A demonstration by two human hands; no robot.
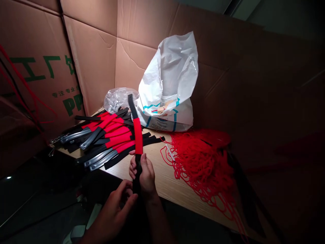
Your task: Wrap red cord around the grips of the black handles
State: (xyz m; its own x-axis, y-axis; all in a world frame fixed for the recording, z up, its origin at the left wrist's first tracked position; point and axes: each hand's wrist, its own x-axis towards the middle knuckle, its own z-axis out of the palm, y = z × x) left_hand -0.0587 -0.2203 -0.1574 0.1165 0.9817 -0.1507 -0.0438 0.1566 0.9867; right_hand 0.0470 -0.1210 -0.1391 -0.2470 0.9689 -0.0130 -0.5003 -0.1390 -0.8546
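A long black strap with a red middle section (138, 135) stands nearly upright in front of me, its top tilted slightly left. My right hand (146, 174) is closed around its black lower part, just below the red. Lower down, my left hand (120, 200) has its fingers curled and its thumb against the strap's bottom end. Part of that end is hidden in the dark between my hands. Left of the strap lies a loose pile of similar red and black straps (119, 131), several with grey, metal-looking ends.
A white plastic bag (169, 81) stands open at the back, beside a crumpled clear bag (116, 98). Tangled red cord (203, 166) covers the right of the wooden table (159, 179) and hangs over its edge. Cardboard walls (96, 54) enclose the back and sides.
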